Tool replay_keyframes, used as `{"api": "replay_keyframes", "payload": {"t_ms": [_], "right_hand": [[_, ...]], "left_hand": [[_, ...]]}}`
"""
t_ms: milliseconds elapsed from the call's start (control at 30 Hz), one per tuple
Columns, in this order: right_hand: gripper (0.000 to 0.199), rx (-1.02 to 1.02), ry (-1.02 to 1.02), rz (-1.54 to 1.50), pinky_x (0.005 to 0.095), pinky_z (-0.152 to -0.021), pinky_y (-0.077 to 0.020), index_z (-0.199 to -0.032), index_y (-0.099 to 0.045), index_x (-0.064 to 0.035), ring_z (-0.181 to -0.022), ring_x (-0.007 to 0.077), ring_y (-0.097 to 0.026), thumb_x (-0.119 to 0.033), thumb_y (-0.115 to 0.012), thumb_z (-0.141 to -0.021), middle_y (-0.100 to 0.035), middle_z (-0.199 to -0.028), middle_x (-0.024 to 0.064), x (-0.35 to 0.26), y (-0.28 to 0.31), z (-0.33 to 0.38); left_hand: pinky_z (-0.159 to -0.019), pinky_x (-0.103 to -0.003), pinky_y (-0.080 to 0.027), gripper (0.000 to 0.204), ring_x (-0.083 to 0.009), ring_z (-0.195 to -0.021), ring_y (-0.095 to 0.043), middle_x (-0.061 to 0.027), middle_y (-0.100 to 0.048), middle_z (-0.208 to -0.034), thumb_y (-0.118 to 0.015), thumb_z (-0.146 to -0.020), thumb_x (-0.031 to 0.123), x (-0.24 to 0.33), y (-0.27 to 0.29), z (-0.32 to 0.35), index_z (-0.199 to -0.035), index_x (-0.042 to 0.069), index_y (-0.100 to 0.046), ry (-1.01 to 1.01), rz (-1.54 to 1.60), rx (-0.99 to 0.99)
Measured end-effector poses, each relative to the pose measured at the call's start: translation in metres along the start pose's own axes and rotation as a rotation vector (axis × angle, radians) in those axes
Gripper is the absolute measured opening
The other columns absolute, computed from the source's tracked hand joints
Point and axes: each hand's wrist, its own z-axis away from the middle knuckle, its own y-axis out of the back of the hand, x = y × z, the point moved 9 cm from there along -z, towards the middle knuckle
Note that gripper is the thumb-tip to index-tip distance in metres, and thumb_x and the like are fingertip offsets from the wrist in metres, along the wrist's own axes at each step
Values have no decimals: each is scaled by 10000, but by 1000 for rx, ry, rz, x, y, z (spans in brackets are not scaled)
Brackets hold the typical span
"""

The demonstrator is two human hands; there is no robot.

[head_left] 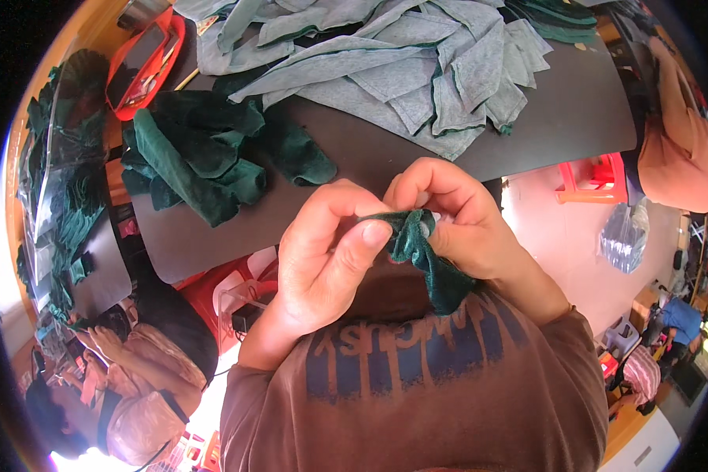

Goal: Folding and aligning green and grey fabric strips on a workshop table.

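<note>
Close in front of my chest, both hands pinch one small piece of dark green velvet fabric (439, 275). My left hand (326, 252) grips its upper left edge between thumb and fingertips. At the other side of the bunched part, my right hand (460, 216) has thumb and curled fingers closed on the cloth, where a bit of pale backing shows. The lower end of the piece hangs loose below my right hand. Beyond my left hand, a heap of green velvet pieces (204, 149) lies on the dark table (338, 130).
A large pile of grey-backed fabric pieces (401, 63) covers the table's far side. At the far left stands a red tray (145, 67) with a phone-like dark slab. Co-workers sit at left and right. A red stool (594, 181) and a clear plastic bag (625, 236) are on the floor.
</note>
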Motion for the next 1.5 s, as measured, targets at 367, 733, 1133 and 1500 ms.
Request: {"api": "replay_keyframes", "payload": {"t_ms": [367,733,1133,1500], "right_hand": [[513,-47,-269,-13,217,-713,-437,-1173,-415,-31,-773,83,-533,-72,-680,-736,-559,-944,49,3,-7,8],[218,-29,-374,485,192,-624,-388,-985,-565,27,-720,33,-452,-164,-548,-880,-539,-750,-25,-12,13,15],[240,-235,-447,278,215,-538,-364,-801,-547,-21,-597,58,-428,-238,-520,-899,-472,-631,-17,6,-9,19],[237,120,-186,245,237,-617,-450,-972,-579,42,-687,126,-545,-140,-575,-819,-594,-852,110,-28,25,13]], "left_hand": [[-568,-214,-345,91,-91,-628,-403,-31,-477,-727,-568,-824,44,15,21,1,-847,22,-483,-173,-375,183],[-422,-186,-236,199,-41,-469,-292,8,-386,-652,-505,-887,240,-15,35,7,-820,61,-450,232,561,180],[-458,-184,-371,191,-42,-522,-437,1,-512,-689,-579,-850,173,4,53,12,-948,28,-502,22,93,427],[-436,-207,-337,250,-59,-457,-395,5,-472,-613,-541,-866,167,5,61,1,-1052,28,-449,-52,327,393]]}}
